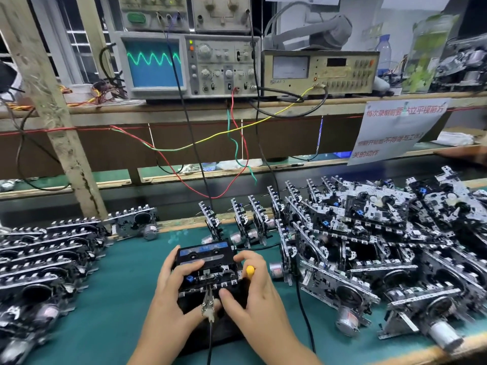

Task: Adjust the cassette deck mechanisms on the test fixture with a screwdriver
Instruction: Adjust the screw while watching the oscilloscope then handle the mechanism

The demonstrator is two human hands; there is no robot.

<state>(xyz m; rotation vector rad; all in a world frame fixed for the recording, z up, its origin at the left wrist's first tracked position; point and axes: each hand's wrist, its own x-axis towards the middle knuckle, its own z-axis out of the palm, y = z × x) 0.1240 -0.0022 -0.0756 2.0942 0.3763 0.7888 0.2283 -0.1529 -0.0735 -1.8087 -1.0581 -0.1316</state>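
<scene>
A cassette deck mechanism [210, 279] with a black cassette [203, 252] loaded sits on the dark test fixture [224, 333] at the bench's front centre. My left hand [174, 283] grips the mechanism's left side, fingers over its top. My right hand [253, 285] rests on its right side and holds a screwdriver with a yellow handle [249, 270]; the tip is hidden. An alligator clip [208, 302] on a wire is clipped to the mechanism's front edge, between my thumbs.
Stacks of deck mechanisms lie at left [44, 254] and in a large heap at right [382, 246]; a few stand upright behind [242, 222]. An oscilloscope [155, 64] showing a green wave sits on the shelf with a meter [319, 72]. Wires [237, 143] hang down to the green mat [116, 299].
</scene>
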